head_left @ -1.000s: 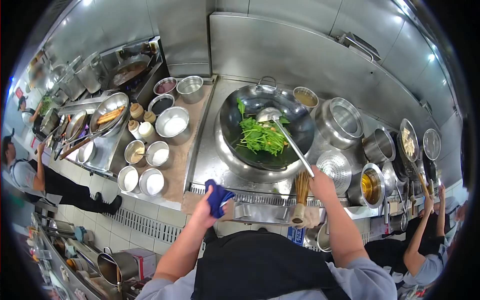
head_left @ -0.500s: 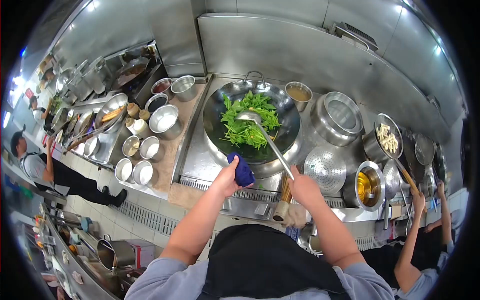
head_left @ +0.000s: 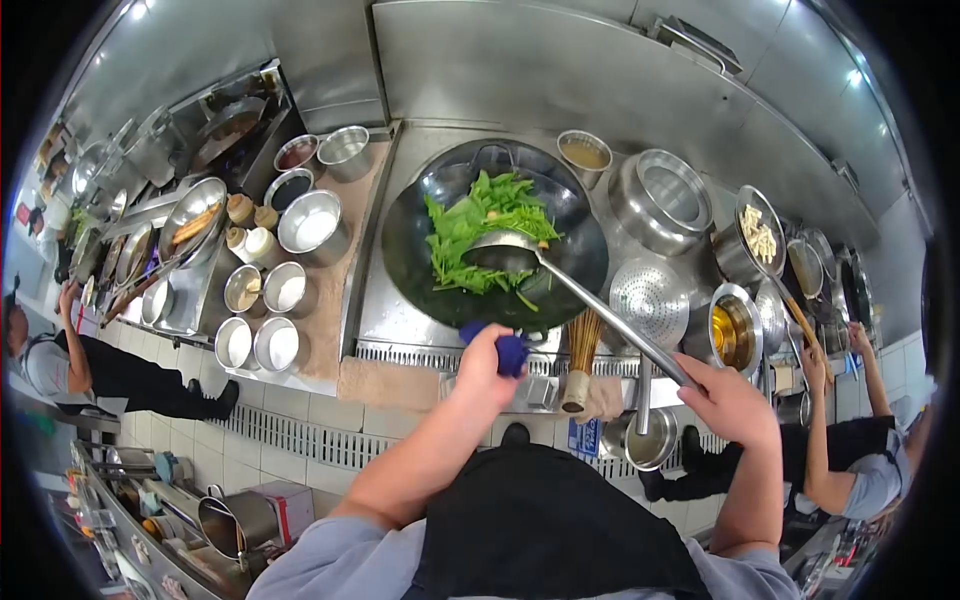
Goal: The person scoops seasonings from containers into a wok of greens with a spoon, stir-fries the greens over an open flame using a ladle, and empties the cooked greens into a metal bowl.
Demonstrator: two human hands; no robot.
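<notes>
Head view | I see bowls, brush by wok | steel counter, floor tiles | left hand squeezes cloth, right hand ladle

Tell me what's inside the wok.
Leafy greens lie in the wok, with the head of the ladle over part of them. Whatever is directly beneath that head, and the wok's surface under the pile, is covered.

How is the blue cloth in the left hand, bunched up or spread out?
Bunched up: the blue cloth is a compact wad in the left hand near the wok, with no flat expanse showing.
</notes>
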